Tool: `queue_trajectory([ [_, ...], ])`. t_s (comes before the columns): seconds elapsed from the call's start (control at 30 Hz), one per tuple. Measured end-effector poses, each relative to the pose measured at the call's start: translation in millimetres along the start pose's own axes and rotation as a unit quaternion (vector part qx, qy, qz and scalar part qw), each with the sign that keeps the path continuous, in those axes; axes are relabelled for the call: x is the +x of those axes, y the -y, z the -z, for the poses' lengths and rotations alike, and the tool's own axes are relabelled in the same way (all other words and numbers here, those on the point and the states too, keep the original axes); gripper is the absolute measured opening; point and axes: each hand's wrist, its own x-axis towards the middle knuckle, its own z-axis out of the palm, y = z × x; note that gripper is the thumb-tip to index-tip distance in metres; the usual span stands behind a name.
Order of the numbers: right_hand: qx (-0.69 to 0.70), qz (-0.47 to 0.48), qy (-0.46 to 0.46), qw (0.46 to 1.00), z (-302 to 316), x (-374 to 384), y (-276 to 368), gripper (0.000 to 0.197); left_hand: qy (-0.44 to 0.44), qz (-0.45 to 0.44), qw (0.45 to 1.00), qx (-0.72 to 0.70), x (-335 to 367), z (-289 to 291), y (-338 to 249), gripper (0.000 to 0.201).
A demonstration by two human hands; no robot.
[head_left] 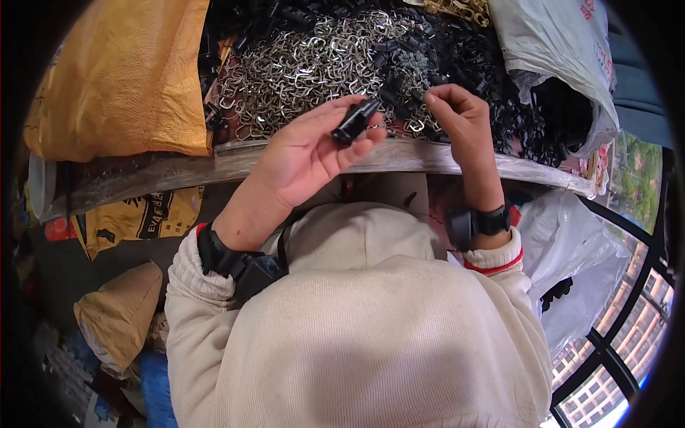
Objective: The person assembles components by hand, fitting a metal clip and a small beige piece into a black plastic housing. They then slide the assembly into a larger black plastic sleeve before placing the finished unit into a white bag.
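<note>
In my left hand (303, 150), turned palm up over the table's near edge, lies a glossy black tapered plastic part (354, 123); the thumb and fingers close round it. My right hand (467, 121) is a little to the right, thumb and forefinger pinched together. Whatever sits between those fingertips is too small to make out. Just beyond both hands spreads a heap of shiny curved metal hooks (307, 71). Next to it, near the right fingertips, is a small pile of fine grey metal pieces (410, 71).
Many small black parts (485, 78) cover the table's right side. An orange woven sack (128, 78) stands at the left, a white plastic bag (553, 43) at the right. The table's pale front edge (399, 155) runs under my wrists. Below hangs another clear plastic bag (571, 250).
</note>
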Motion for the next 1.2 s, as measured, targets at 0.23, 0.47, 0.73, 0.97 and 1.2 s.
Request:
queue_trajectory([
  [0.23,0.381,-0.142,0.095,0.909,-10,-27,21,0.011,0.012,-0.001,0.999,0.031,12,-1,12,0.026],
  [0.47,0.285,-0.065,0.072,0.954,-20,-33,25,0.009,0.042,0.029,0.997,0.065,13,3,13,0.025],
  [0.73,0.28,-0.097,0.042,0.954,-27,-34,23,0.006,-0.024,-0.008,0.983,0.181,12,-3,17,0.023],
  [0.97,0.327,-0.154,0.056,0.931,-33,-34,28,0.006,-0.023,-0.292,0.749,0.594,23,4,26,0.012],
  [1.2,0.341,-0.173,0.077,0.921,-31,-30,23,0.007,-0.018,-0.373,0.677,0.634,25,2,23,0.016],
])
